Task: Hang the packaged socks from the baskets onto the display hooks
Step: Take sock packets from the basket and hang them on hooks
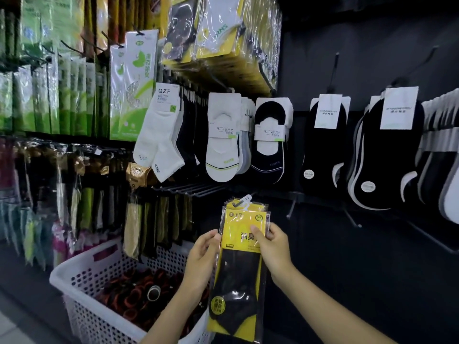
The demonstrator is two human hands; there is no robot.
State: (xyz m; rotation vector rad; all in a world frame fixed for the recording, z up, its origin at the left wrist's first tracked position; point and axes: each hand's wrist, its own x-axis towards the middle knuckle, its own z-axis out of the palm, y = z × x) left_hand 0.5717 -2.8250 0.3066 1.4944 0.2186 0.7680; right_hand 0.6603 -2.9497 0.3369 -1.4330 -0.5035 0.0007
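A stack of yellow-and-black packaged socks (238,274) in clear plastic hangs upright in front of me. Its white hanger tab sits on the tip of a dark display hook (239,202). My left hand (202,256) pinches the stack's left edge. My right hand (272,247) grips the right edge with the thumb across the yellow front. Below left stands a white perforated basket (82,276) holding dark packets with orange rims.
Rows of socks hang above: white ankle socks (159,135), white and navy liner socks (269,140), black liner socks (323,145). Bare dark hooks (352,219) jut from the black panel to the right. Green and dark packets fill the left racks.
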